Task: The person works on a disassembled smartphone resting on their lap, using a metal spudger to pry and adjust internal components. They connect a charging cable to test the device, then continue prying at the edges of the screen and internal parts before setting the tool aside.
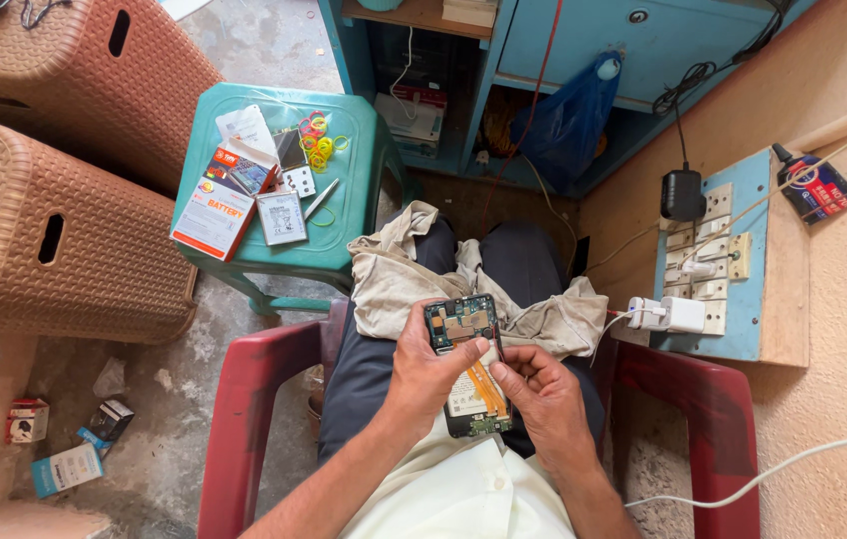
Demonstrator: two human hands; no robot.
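2 hands (423, 374) (543, 399) around opened phone (468, 364)

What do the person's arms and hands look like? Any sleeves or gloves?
Both arms are bare to the bottom edge of the picture, with no sleeves showing. The left hand and the right hand wear no gloves. No rings, watch or bracelets can be seen.

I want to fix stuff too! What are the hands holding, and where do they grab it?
An opened black smartphone, back cover off. The left hand grips its left edge; the right hand touches its right side.
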